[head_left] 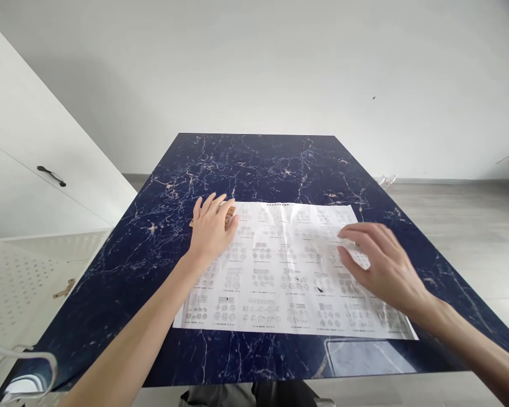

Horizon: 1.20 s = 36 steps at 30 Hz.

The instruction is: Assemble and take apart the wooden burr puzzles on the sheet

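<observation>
A large white sheet (275, 271), printed with rows of small diagrams and creased down the middle, lies across the front half of the table. My left hand (210, 229) is at its far left corner with fingers stretched out, palm down over a flat brown notched piece that looks wooden (229, 215). Parts of this piece show on both sides of the hand; the rest is covered. Over the right side of the sheet is my right hand (379, 260), thumb and fingers apart with nothing between them.
The dark blue marble-patterned table (254, 164) reaches back to a white wall. White cabinet doors with a black handle (51, 176) stand at the left, above a perforated white surface (21, 277). A white looped object (38, 356) is at the lower left.
</observation>
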Available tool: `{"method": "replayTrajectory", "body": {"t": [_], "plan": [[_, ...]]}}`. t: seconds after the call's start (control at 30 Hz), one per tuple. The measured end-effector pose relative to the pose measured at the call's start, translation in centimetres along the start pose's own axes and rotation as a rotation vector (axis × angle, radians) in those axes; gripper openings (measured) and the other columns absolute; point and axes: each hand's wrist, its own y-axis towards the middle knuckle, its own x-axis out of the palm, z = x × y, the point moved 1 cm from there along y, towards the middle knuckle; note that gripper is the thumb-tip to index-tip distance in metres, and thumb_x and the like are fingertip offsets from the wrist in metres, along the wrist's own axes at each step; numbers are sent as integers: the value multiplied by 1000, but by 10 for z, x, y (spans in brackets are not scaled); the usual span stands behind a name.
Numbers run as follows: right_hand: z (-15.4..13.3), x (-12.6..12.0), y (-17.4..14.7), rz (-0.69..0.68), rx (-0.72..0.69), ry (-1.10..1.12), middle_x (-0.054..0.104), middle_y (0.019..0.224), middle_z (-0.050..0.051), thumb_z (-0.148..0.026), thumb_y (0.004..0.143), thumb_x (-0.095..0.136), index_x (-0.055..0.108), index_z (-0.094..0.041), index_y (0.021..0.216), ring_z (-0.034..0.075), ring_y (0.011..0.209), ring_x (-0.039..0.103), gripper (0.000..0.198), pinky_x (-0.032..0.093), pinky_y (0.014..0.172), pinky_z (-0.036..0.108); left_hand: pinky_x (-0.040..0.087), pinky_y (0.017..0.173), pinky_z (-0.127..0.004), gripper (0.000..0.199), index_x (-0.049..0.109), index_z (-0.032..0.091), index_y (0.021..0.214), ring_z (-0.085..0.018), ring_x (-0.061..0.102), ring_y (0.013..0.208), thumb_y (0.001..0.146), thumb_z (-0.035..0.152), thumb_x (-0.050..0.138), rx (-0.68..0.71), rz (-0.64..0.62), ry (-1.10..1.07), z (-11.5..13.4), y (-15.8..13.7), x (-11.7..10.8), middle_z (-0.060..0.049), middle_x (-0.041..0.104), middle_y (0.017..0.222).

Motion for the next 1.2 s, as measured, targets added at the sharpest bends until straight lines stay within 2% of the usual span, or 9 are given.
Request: {"method": "replayTrajectory", "body": {"t": [0.1,0.23,0.33,0.5,0.63,0.73,0.93,1.1,1.2], "plan": [[22,-13,-10,6,123,-140,59,143,24,-36,103,64,56,-22,142,46,129,60,43,51,104,67,21,133,-63,50,58,15,148,-37,37,159,109,43,47,39,21,1,2,-2,0,-17,53,163],[42,-14,-25,-102,268,-139,53,151,24,-50,103,60,48,-22,155,49,138,53,60,50,107,69,21,132,-65,53,51,14,153,-39,25,164,110,44,47,67,51,-7,4,-4,0,-20,42,170],[48,-6,-34,-158,325,-101,56,148,24,-54,105,56,52,-20,152,46,133,60,58,56,100,62,23,131,-67,52,48,13,153,-40,22,165,110,44,49,85,60,-13,6,-7,0,-22,39,171],[37,-3,-32,-205,389,25,69,137,17,-49,106,58,58,-26,147,34,104,75,47,61,81,45,26,129,-70,47,49,16,148,-41,22,165,109,41,52,116,60,-65,8,-10,-1,-23,40,169],[16,-5,-16,-145,353,105,71,133,16,-46,102,65,55,-25,146,34,109,74,50,61,84,43,28,129,-67,40,51,17,144,-38,24,164,109,38,51,156,31,-131,17,-11,-5,-21,42,168],[0,-1,-2,-93,276,151,66,136,18,-40,101,68,50,-24,150,34,115,71,55,61,88,45,33,128,-62,34,55,20,140,-35,31,161,110,36,50,218,10,-182,28,-13,-10,-18,50,160],[-30,18,26,28,-67,240,55,146,19,-25,96,74,35,-28,160,39,133,61,75,58,103,61,42,121,-55,28,58,22,134,-32,52,143,110,35,52,376,-55,-379,49,-18,-19,-14,63,144],[-49,33,47,77,-167,343,50,148,18,-14,94,74,30,-31,162,40,140,56,83,56,108,68,55,105,-48,35,55,26,139,-28,67,121,110,47,52,196,-302,-772,58,-23,-21,-11,69,135],[-59,40,55,111,-208,423,46,149,18,-11,92,75,30,-32,162,41,140,57,85,59,107,67,58,100,-46,49,52,26,145,-27,70,113,106,56,58,63,-348,-1022,60,-24,-22,-14,68,136]]}}
